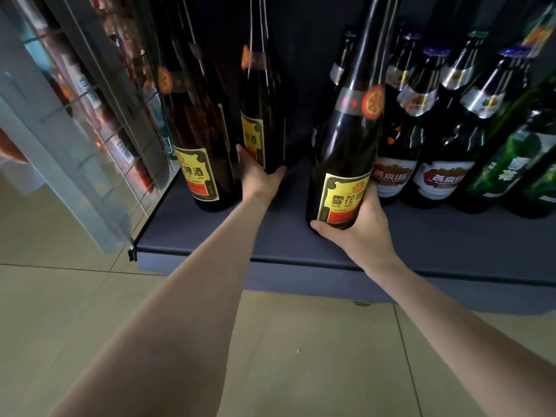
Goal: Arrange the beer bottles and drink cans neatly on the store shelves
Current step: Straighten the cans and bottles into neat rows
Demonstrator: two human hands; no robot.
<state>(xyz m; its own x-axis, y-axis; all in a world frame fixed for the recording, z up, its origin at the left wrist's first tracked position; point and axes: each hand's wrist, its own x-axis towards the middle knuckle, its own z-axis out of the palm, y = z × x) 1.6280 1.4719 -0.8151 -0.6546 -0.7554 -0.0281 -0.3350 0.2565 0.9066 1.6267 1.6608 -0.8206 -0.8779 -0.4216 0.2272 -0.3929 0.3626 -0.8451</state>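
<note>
Here, in the head view, both bare arms reach onto a dark shelf (228, 236) set low above a tiled floor (75, 296).

The right hand (358, 233) grasps a brown bottle (346, 139) near its base, thumb across the foot at about 7 o'clock and fingers (371, 191) curled round the right side over the yellow label. This bottle leans, neck tipped toward 1 o'clock, its base at or just above the shelf near the front middle; contact cannot be told.

The left hand (258, 176) reaches further in, at 11 o'clock from the right hand. Its thumb and fingers are spread against the lower part of a rear bottle (264, 109) with the same yellow label, the thumb on the right side; how fully it grips cannot be told.

At 9 o'clock from that hand stands a third bottle (198, 130) of the same kind, upright, near the shelf's left edge.

At 3 o'clock from the held bottle, dark bottles with red-and-white labels (436, 139) stand packed in rows, foil round their necks. Green bottles (517, 164) stand at the far right.

A wire rack (90, 100) with blurred packets hangs at 10 o'clock, beside the shelf.
</note>
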